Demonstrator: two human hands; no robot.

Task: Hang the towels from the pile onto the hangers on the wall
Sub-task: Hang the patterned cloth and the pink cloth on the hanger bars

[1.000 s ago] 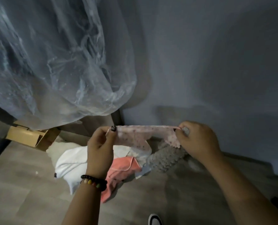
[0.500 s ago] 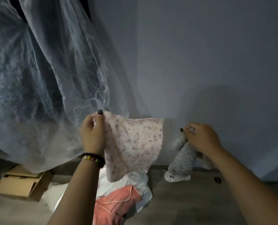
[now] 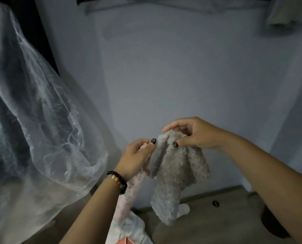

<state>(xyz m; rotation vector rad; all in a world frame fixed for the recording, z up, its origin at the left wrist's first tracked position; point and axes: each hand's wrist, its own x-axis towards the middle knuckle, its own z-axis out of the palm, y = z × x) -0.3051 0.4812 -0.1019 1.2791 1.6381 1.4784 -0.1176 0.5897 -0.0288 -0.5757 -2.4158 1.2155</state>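
Observation:
My left hand (image 3: 137,158) grips a pink spotted towel (image 3: 130,196) that hangs bunched below it, and its thumb also touches the edge of a grey fluffy towel (image 3: 176,175). My right hand (image 3: 192,133) pinches the top of that grey towel, which hangs down in front of the wall. The rest of the pile (image 3: 132,229), white and coral cloth, lies on the floor at the bottom edge. Dark hangers (image 3: 146,1) run along the wall at the top of the frame, with a pale towel (image 3: 289,13) draped at the top right.
A large clear plastic cover (image 3: 32,129) bulges over dark things on the left. The blue-grey wall (image 3: 182,76) is straight ahead. A small dark object (image 3: 215,203) lies on the floor near the skirting, and a dark shape (image 3: 272,222) sits at the lower right.
The view has tilted up to the hangers. My hands have come together: the pink towel, spread before, now hangs bunched, and the grey towel has risen off the floor.

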